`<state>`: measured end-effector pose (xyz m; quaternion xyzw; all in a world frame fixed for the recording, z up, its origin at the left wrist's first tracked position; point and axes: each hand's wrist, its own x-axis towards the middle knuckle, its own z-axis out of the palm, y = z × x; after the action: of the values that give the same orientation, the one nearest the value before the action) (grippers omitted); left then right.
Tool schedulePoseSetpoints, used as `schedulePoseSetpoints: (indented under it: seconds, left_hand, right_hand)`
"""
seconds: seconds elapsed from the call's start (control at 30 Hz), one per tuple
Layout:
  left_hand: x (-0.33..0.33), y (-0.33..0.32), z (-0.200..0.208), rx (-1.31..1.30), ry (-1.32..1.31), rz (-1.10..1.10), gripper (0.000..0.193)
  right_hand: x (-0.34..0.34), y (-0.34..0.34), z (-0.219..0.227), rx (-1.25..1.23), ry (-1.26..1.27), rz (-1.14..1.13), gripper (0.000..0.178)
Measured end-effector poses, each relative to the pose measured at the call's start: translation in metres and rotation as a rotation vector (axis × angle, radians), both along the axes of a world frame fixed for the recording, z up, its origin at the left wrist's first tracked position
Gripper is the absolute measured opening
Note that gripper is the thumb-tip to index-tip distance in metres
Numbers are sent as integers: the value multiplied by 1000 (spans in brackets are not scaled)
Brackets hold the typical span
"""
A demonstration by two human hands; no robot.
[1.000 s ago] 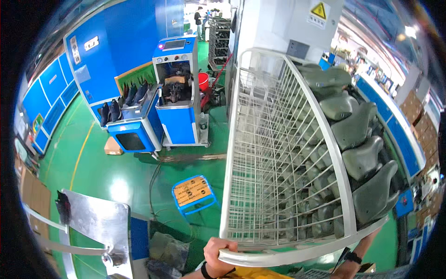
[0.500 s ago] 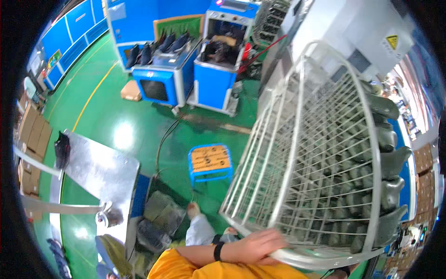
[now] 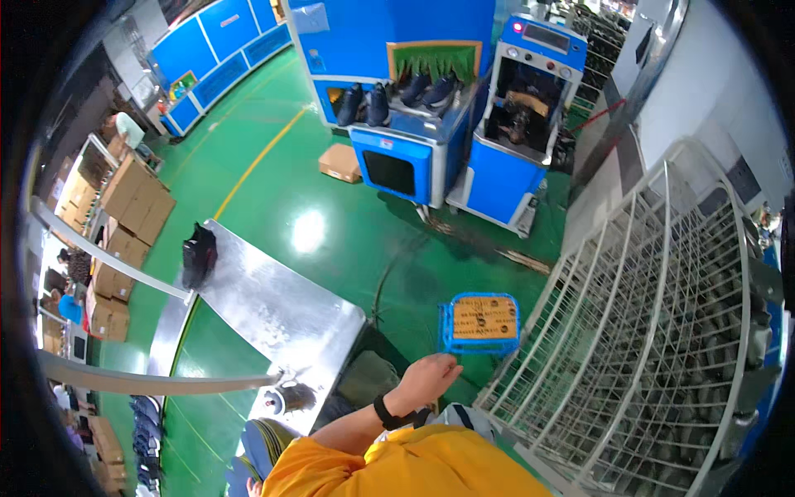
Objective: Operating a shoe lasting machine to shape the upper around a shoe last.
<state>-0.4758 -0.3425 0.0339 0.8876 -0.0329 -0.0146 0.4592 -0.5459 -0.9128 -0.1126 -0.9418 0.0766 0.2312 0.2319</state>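
My left hand (image 3: 426,383), with a black band at the wrist, hangs in front of my body with its fingers curled in. Nothing shows in it, and it touches nothing that I can see. Just beyond it stands a blue stool (image 3: 483,321) with a tan patterned seat. To the right is a white wire rack (image 3: 633,331) holding many dark grey-green, shoe-shaped pieces, apart from my left hand. My right hand is out of view.
A metal table (image 3: 273,286) on the left carries a dark shoe (image 3: 199,255) and a metal pot-like item (image 3: 287,399). Ahead are blue machines (image 3: 393,161) with dark shoes on top and a cardboard box (image 3: 340,163). Another person's dark sleeve (image 3: 263,443) is at lower left.
My left hand has let go of the white rack's near edge and drawn away from it. The view has turned left, so rack, stool and table appear farther right.
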Motion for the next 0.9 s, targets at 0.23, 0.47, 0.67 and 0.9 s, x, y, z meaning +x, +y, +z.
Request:
schedulePoseSetpoints:
  seconds: [0.23,0.47,0.67,0.9]
  left_hand:
    - [15,55,-29,91,273,148,31]
    - [72,113,-58,165,410,199,38]
    - [200,179,-90,128,444,247,39]
    - [390,253,-90,262,336,196,35]
  right_hand:
    - [-2,109,-84,130,145,81,41]
    - [-1,200,-162,184,278,107,42]
    - [146,188,-168,249,363,-491,35]
    - [278,249,-172,328,553,-1279,27]
